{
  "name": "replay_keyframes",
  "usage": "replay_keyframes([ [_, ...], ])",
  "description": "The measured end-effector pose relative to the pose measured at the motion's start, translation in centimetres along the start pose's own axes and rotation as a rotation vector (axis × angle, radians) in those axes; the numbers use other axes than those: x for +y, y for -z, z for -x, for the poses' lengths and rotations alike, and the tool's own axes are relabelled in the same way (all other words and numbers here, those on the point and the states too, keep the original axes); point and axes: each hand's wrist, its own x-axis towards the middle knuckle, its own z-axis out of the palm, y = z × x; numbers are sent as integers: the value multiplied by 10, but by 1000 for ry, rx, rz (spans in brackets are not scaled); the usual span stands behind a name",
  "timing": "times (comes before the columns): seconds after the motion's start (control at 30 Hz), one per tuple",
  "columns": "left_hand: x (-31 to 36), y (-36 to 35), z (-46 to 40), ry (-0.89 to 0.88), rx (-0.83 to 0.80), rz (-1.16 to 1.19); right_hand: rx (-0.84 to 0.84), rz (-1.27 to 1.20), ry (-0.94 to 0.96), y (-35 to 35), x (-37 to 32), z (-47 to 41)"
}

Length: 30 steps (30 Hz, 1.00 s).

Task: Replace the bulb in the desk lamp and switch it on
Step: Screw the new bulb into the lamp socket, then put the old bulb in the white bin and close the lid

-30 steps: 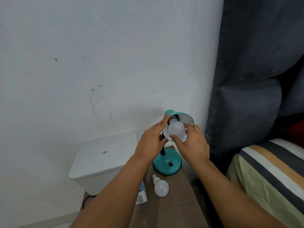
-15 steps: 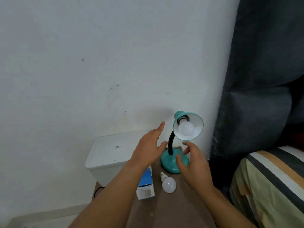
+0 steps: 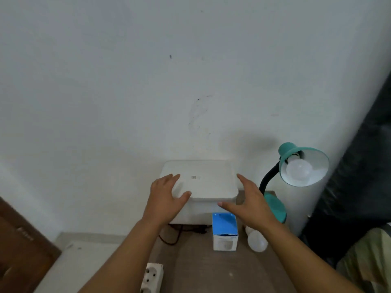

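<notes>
A teal desk lamp (image 3: 275,205) stands at the right on the wooden table, its shade tilted toward me with a white bulb (image 3: 299,170) seated in the socket, unlit. A second white bulb (image 3: 257,242) lies on the table beside a blue and white bulb box (image 3: 224,231). My left hand (image 3: 167,199) hovers open over the near left corner of a white lidded box (image 3: 203,178). My right hand (image 3: 251,203) is open, fingers spread, between that box and the lamp base, holding nothing.
A white power strip (image 3: 152,278) lies at the table's left front edge, and a dark cable (image 3: 171,240) runs under the white box. A dark curtain (image 3: 359,166) hangs at the right, a striped bed (image 3: 368,261) below it. A brown door (image 3: 23,246) shows at lower left.
Both hands left the lamp's bulb and shade and swung left, now hovering open by the white box. The view turned left and down, so the lamp sits at the right.
</notes>
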Motion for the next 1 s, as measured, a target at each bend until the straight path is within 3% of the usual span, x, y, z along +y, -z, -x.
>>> replay_keyframes([
  [0.2,-36,12,-16,214,-152,83,-158,92,-96,-12,0,-36],
  [0.43,-41,15,-22,258,-245,222,-217,1,-111,-21,4,-44],
  [0.67,-35,20,-19,212,-170,224,-171,-87,-125,-24,6,-41],
  [1.0,-24,40,-3,131,-61,256,-70,-54,3,-3,-12,-25],
])
